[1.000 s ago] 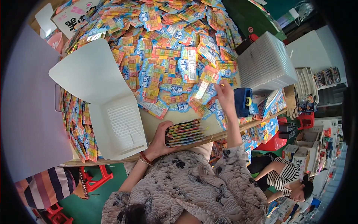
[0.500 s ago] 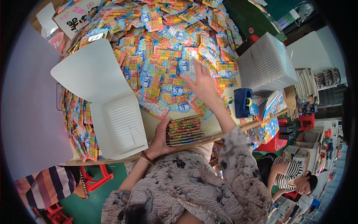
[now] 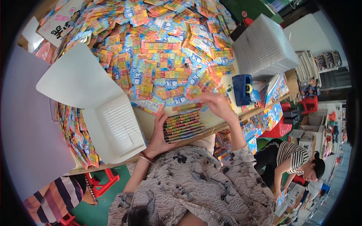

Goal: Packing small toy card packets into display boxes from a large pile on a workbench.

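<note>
Well, from where I stand the left hand (image 3: 155,140) has its grip closed around the left end of a row of packets (image 3: 184,126), standing on edge side by side at the near rim of the counter (image 3: 148,121); the right hand (image 3: 219,106) is a little blurred, its grip pinching the right end of a single packet (image 3: 186,107) just beyond that row; whether this packet touches the row, I cannot tell; a big heap of packets (image 3: 158,71), orange, yellow and blue, spreads over the counter beyond both hands; an open white box (image 3: 118,126) with a ribbed inside sits left of the left hand, its flap leaning up and away; more packets (image 3: 77,135) are piled on the box's far side; to the right of the right hand stands a blue tape dispenser (image 3: 241,90), with a stack of clear trays (image 3: 264,47) behind it; off to the right, a co-worker (image 3: 293,158) in a striped top bends forward.
</note>
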{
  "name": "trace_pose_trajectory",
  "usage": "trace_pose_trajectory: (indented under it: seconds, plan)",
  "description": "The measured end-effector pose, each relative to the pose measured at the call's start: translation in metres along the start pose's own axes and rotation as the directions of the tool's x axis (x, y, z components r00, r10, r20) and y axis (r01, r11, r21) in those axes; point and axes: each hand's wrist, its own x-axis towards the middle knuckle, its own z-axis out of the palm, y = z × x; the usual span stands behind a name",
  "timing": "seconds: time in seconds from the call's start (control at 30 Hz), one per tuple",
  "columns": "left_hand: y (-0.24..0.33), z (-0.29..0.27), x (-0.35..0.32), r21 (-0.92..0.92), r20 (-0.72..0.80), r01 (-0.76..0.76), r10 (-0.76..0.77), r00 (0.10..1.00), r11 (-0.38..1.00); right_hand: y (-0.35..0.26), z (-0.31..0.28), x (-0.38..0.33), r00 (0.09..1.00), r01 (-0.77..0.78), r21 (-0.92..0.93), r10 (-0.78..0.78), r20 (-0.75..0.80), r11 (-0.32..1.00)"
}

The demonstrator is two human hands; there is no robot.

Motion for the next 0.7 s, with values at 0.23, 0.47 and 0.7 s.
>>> trace_pose_trajectory:
  seconds: [0.23,0.47,0.7]
  plan:
    - [-0.005,0.002,0.015,-0.145,0.036,0.022,-0.017,0.999,0.989,0.01,0.037,-0.009,0.939,-0.312,0.69,0.321,0.121,0.653]
    - [0.001,0.004,0.013,-0.176,0.062,0.148,-0.139,0.988,0.973,0.017,0.043,-0.017,0.959,-0.206,0.764,0.282,0.033,0.612]
    - [0.005,0.001,0.014,-0.044,0.078,0.069,-0.066,0.995,0.997,0.023,0.038,-0.001,0.88,-0.256,0.723,0.464,-0.101,0.642]
